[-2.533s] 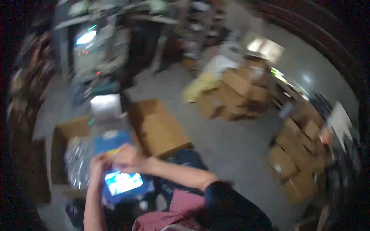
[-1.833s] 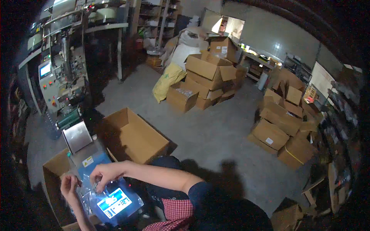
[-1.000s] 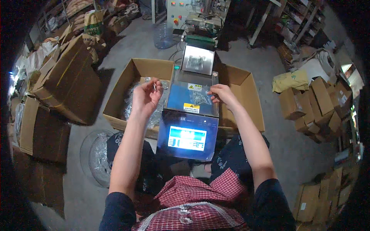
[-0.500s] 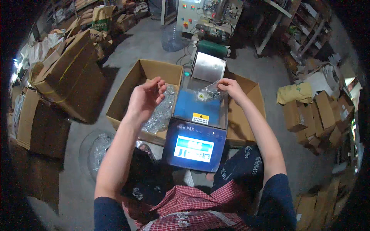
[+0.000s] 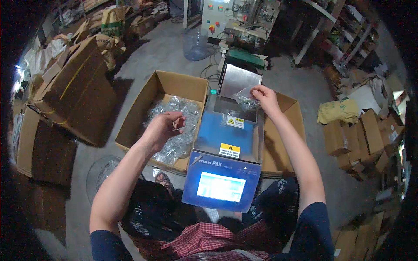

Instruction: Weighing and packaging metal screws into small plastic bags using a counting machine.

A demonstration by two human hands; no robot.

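My right hand [image 5: 265, 98] pinches a small clear plastic bag [image 5: 247, 99] between thumb and fingers. The bag hangs over the far end of a blue machine [image 5: 224, 174], just in front of its tilted metal plate [image 5: 241, 82]. Whatever may be inside the bag is too small to make out. Fingers loosely bent and apart, my left hand [image 5: 165, 126] hovers empty over the near right part of a heap of clear plastic bags [image 5: 185, 111]. That heap lies in an open cardboard box [image 5: 139, 106] left of the machine. A lit screen [image 5: 220, 187] glows on the machine's near face.
Another open cardboard box [image 5: 283, 148] stands right of the machine. Beyond are a large water bottle [image 5: 195, 45] and a control cabinet [image 5: 214, 17] with knobs. Large cartons [image 5: 74, 93] crowd the left; smaller cartons [image 5: 342, 135] and a yellow sack [image 5: 337, 112] sit at right.
My right hand has carried the bag away from me, from over the blue surface toward the metal plate. My left hand has come lower and nearer me. The view has shifted slightly.
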